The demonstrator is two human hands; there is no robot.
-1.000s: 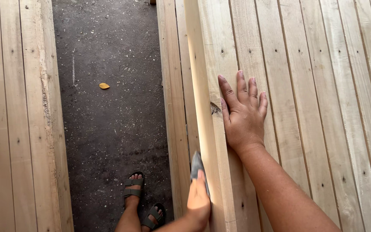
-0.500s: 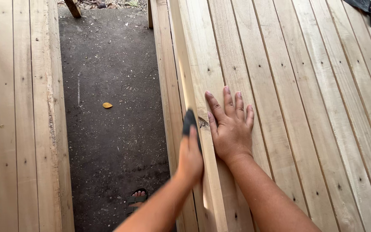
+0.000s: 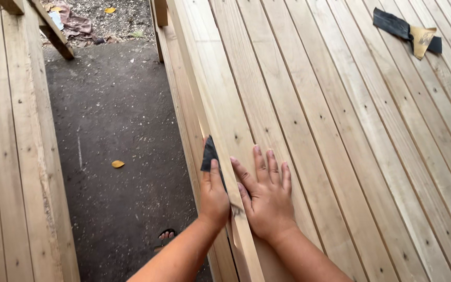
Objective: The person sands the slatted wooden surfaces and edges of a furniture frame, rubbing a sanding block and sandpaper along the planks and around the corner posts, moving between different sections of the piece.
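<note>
— What are your hands doing?

— My left hand [image 3: 213, 196], low in the middle of the frame, is closed on a dark sheet of sandpaper [image 3: 209, 155], pressing it against the left face of the raised plank [image 3: 204, 89]. The sheet sticks up past my fingertips, right on the plank's edge.

— And the other?

— My right hand [image 3: 267, 196] lies open and flat, fingers spread, on the boards [image 3: 340, 130] just right of that plank. It grips nothing; the palm rests on the wood and the thumb touches the plank's side. The two hands sit close, with only the plank between them.

— What's around them?

— The plank runs from the bottom centre up toward the top of the frame, standing on edge above the slatted boards that fill the whole right side. At the upper right, well apart from my hands, a second sheet [image 3: 405, 30] lies on the boards, dark with a tan folded corner. To the left of the plank is dark ground [image 3: 116, 120] with a yellow leaf [image 3: 117, 164] on it, and my sandalled foot [image 3: 166, 236] shows near the bottom. More boards run down the far left edge, and at the upper left there's a rag [image 3: 74, 23].
</note>
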